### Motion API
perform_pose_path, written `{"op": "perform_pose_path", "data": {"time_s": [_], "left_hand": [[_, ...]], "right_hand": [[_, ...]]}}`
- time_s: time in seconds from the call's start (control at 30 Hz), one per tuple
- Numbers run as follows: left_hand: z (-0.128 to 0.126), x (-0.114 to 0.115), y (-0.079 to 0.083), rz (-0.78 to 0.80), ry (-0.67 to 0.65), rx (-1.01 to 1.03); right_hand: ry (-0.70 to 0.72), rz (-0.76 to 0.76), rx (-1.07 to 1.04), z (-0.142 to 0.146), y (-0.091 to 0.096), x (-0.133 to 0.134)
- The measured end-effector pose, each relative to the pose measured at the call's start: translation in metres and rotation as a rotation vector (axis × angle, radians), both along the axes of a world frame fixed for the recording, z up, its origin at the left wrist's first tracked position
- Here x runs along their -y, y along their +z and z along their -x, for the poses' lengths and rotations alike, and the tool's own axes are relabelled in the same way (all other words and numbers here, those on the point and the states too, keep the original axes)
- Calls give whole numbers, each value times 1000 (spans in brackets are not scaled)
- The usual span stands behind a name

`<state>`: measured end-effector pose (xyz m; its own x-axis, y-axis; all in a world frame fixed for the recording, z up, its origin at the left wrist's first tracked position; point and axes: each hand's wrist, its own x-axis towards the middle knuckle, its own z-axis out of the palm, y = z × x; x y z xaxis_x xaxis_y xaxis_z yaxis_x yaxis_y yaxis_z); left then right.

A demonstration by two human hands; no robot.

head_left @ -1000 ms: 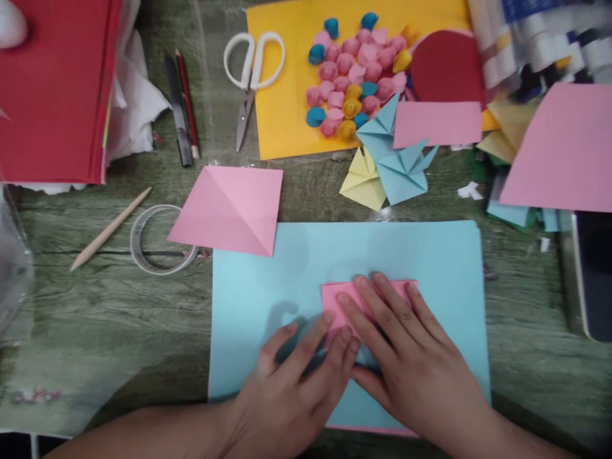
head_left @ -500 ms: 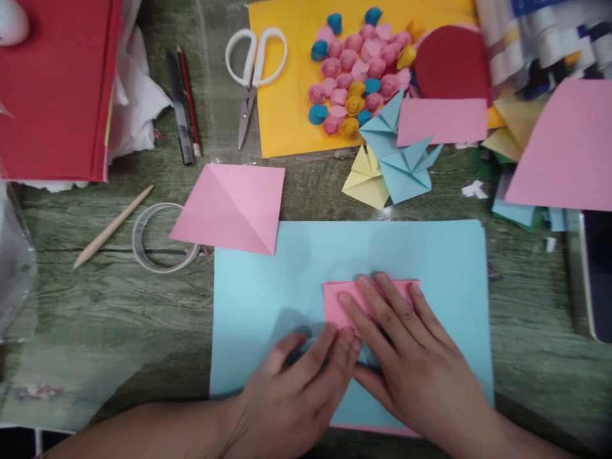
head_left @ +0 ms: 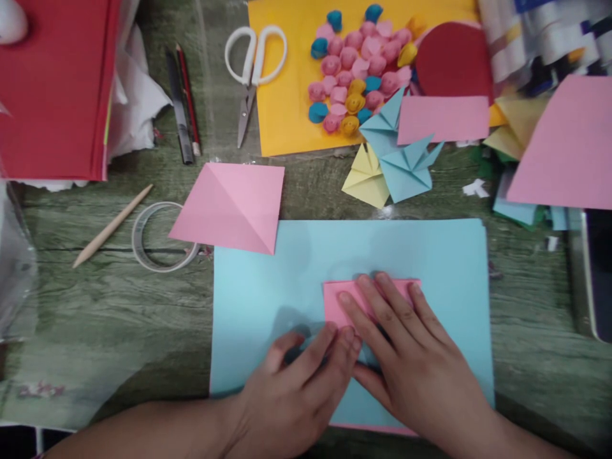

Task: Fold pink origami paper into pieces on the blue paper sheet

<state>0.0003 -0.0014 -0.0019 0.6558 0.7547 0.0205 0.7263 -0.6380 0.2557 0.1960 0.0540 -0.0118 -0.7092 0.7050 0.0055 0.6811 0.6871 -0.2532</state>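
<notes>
A folded piece of pink paper (head_left: 333,301) lies on a stack of light blue sheets (head_left: 258,287). My right hand (head_left: 406,344) rests flat over it, fingers spread and pressing it down. At the paper's lower left corner, my left hand (head_left: 306,382) has bent fingers, their tips close together on the edge; its thumb is hidden. Much of the pink paper's lower part is covered by both hands. A creased pink sheet (head_left: 239,204) overlaps the stack's upper left corner and a roll of tape (head_left: 138,245).
White-handled scissors (head_left: 248,83) and several small paper rolls (head_left: 354,57) lie on a yellow sheet (head_left: 287,127). Folded blue (head_left: 408,175) and yellow (head_left: 366,182) shapes sit above the stack. Left are a wooden stick (head_left: 112,226) and two pencil-like tools (head_left: 179,105); right, a phone (head_left: 597,274).
</notes>
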Motion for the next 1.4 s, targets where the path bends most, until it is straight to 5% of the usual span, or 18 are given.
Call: {"op": "perform_pose_path", "data": {"time_s": [0.47, 1.4], "left_hand": [[1, -21, -1, 96, 13, 44], [-3, -25, -1, 134, 173, 79]], "right_hand": [[-4, 4, -9, -1, 1, -1], [-18, 3, -10, 0, 2, -1]]}}
